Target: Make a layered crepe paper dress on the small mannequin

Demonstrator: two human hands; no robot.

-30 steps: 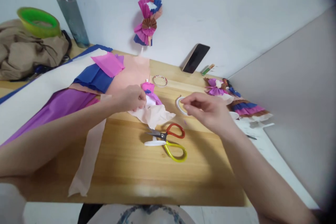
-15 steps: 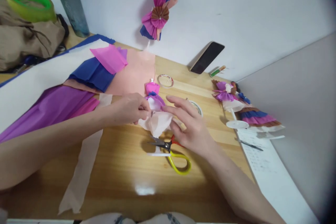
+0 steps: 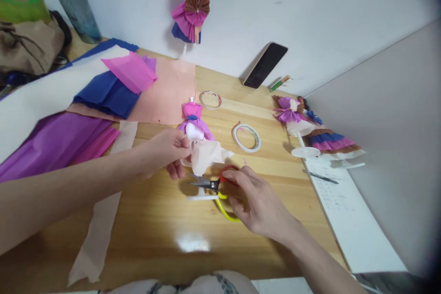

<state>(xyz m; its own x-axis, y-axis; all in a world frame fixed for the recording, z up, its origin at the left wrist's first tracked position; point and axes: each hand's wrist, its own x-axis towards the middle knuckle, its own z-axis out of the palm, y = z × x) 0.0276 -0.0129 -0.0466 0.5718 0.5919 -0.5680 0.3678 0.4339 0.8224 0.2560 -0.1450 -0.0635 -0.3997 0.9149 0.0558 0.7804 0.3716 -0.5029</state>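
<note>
My left hand (image 3: 170, 151) is closed in a pinch at the left edge of a pale pink crepe paper piece (image 3: 206, 156). That piece lies gathered at the lower end of a small dress form (image 3: 192, 110) in a pink bodice and purple skirt, which lies on its side. My right hand (image 3: 253, 197) has its fingers curled on the handles of the scissors (image 3: 210, 184), one handle orange and one yellow. The blades point left, partly spread, over the form's white stand base (image 3: 201, 197).
Rolls of tape (image 3: 246, 138) and a clear ring (image 3: 210, 99) lie beyond my hands. Crepe paper sheets (image 3: 172, 87) and a pale strip (image 3: 99, 234) are at left. A phone (image 3: 265, 65) leans on the wall; finished paper dresses (image 3: 334, 140) and a notebook (image 3: 358, 220) are at right.
My right hand has left the pale paper and moved down onto the scissors' handles. My left hand stays at the paper, its lower fingers now more spread. The view has shifted slightly.
</note>
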